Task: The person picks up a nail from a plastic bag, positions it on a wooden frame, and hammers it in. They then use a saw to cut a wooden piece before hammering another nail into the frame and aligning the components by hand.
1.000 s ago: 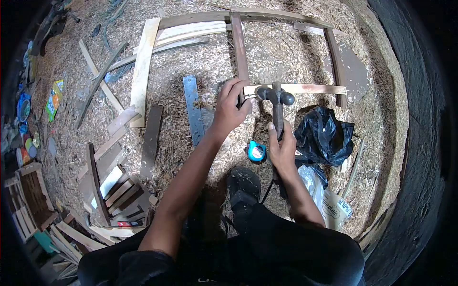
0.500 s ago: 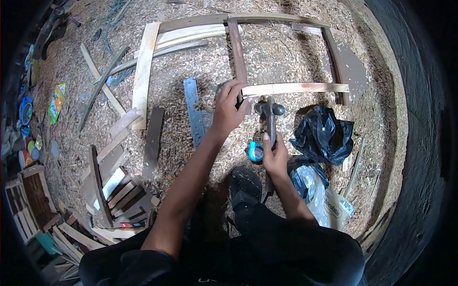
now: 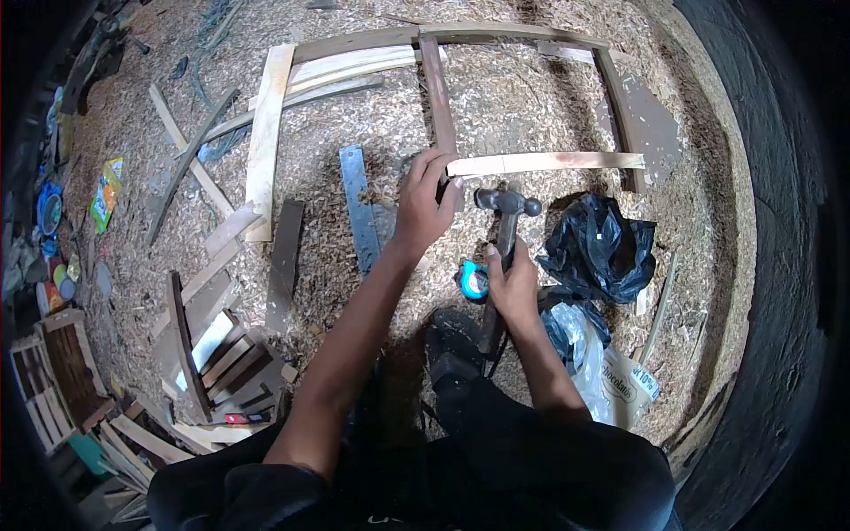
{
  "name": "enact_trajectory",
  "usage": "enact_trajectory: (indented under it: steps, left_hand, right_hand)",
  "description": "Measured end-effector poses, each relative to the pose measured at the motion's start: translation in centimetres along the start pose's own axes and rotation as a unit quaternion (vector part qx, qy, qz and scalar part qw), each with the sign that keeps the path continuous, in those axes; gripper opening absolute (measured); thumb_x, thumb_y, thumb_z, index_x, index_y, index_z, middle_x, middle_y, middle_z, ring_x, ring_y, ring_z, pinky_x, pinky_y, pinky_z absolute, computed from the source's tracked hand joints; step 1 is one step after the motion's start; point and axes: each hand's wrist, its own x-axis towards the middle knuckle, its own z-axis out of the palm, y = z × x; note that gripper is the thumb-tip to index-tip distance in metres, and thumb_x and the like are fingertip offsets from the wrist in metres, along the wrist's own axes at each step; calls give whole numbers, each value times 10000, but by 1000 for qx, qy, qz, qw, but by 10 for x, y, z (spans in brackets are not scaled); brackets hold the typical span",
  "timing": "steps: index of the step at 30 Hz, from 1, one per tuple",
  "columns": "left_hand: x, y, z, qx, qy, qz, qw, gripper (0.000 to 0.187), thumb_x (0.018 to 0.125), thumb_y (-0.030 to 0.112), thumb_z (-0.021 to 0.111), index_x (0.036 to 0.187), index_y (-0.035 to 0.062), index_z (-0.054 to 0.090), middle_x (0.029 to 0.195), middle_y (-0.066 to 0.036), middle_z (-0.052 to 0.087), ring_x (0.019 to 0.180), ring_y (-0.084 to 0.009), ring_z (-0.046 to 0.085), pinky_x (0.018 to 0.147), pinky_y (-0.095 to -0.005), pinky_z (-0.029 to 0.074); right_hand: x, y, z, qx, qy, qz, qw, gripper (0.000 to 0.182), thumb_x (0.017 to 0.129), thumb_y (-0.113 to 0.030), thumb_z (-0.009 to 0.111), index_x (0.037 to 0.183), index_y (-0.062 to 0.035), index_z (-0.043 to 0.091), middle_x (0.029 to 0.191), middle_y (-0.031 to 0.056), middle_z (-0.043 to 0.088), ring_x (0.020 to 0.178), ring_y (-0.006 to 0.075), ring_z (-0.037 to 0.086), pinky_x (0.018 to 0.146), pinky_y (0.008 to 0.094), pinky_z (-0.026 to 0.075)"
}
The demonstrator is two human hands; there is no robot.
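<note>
My right hand (image 3: pixel 514 281) is wrapped round the handle of a ball-peen hammer (image 3: pixel 507 203), its head raised just below a pale wooden slat (image 3: pixel 549 163). My left hand (image 3: pixel 428 199) grips the slat's left end, where it meets a dark upright strip (image 3: pixel 438 93) of a wooden frame. The slat's right end lies by the frame's right upright (image 3: pixel 617 115). Behind the hammer handle, a turquoise tape measure (image 3: pixel 474 280) rests on the shavings. My left fingers hide the joint, so I cannot see a nail there.
A metal ruler (image 3: pixel 353 199) lies left of my left hand. Black plastic bags (image 3: pixel 602 252) sit on the right. Scrap wood (image 3: pixel 217 363) and a wooden crate (image 3: pixel 75 363) are at lower left. A dark wall (image 3: pixel 779 221) runs along the right side.
The hammer has tilted, its head turning slightly and its handle end swinging left. My left hand stays at the slat's end.
</note>
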Motion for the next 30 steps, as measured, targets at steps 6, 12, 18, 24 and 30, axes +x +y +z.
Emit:
enact_trajectory:
  steps: [6,12,18,24,30]
  left_hand:
    - [0,5,-7,1,-29,-9,1000,389,880,38,699,1249,-6,586,1251,-204,566,1190,-375,574,1026,-423,455]
    - [0,0,-5,10,-4,28,1000,509,798,90,751,1268,9,571,1266,-191,566,1151,-393,589,989,-470,475]
    - [-2,0,3,53,11,19,998,532,750,76,759,1246,15,576,1268,-185,549,1163,-396,580,998,-471,469]
    - [-4,1,7,28,18,-18,999,524,734,43,733,1233,14,574,1255,-195,542,1194,-392,553,1025,-466,455]
    - [-5,0,7,39,21,-14,999,540,729,6,734,1244,6,572,1272,-196,534,1216,-388,540,1047,-457,448]
  right_hand:
    - [6,6,-16,-172,-16,-31,984,289,903,-130,704,1088,63,595,926,285,650,865,486,643,758,532,509]
    - [49,-46,-33,-162,65,-259,950,383,863,-90,729,1208,15,597,1147,235,599,1090,414,572,975,490,444]
    - [119,-52,-14,-270,-4,-462,845,491,887,-105,658,1372,-107,578,1256,148,610,1179,343,565,1050,506,386]
    - [145,-37,-21,-238,-124,-433,860,501,890,-91,631,1389,-136,604,1240,106,635,1148,304,579,1064,486,362]
    - [152,-35,-26,-231,-152,-450,850,516,900,-107,641,1412,-142,592,1186,108,649,1112,299,587,1010,461,381]
